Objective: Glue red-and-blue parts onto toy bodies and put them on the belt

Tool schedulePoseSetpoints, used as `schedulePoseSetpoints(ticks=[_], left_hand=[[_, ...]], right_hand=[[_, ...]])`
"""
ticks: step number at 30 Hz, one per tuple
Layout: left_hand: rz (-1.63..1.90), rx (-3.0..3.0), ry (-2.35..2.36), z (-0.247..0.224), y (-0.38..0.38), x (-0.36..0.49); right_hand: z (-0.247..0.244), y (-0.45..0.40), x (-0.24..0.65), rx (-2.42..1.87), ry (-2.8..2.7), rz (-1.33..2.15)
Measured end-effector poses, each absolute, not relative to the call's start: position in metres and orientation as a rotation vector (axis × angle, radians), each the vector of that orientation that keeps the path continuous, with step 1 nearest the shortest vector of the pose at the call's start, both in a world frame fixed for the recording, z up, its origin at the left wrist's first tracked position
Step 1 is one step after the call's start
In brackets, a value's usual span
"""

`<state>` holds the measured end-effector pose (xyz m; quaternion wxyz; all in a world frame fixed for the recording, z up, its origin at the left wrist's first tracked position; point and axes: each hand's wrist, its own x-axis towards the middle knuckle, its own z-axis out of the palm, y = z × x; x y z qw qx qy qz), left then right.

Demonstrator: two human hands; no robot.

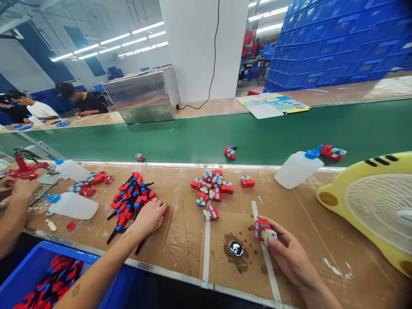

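Head view. Right hand [288, 253]: partly closed, thumb and fingers pinching a red-and-white toy piece [264, 231] with a blue window patch — held above the cardboard, over the right strip of white tape [272, 274]. Left hand [150, 216]: palm down, fingers bent over the right edge of a heap of red, blue and black parts [130, 199]; whether it grips one, cannot tell. Between the hands, a small round dish of dark liquid [236, 249], wet stains around it on the cardboard. Beyond it, a cluster of red-and-white toy pieces [210, 186]. White bottle with blue cap [298, 171] tilted at the belt edge, near a yellow fan [380, 206]. Blue bin [22, 262] at lower left — red, blue and black parts inside. Green belt [193, 137] runs behind, a few toy pieces on it.
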<state>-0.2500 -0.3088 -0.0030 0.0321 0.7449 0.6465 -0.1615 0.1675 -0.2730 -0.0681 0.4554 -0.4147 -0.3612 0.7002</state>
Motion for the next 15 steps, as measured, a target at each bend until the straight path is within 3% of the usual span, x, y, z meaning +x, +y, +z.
schedulePoseSetpoints(ticks=[5, 8, 11, 15], left_hand=[[-0.522, 2.413, 1.705, 0.021, -0.283, -0.242], [-0.083, 2.486, 1.652, 0.029, -0.29, -0.249], [0.439, 2.409, 1.734, 0.007, -0.309, -0.261], [0.418, 2.447, 1.688, -0.039, -0.338, -0.264]], right_hand=[[-0.062, -0.288, 0.166, -0.807, -0.72, 1.79], [-0.059, -0.295, 0.162, -0.634, -0.551, 1.88], [-0.061, -0.298, 0.159, -0.539, -0.45, 1.92], [-0.063, -0.299, 0.159, -0.491, -0.381, 1.885]])
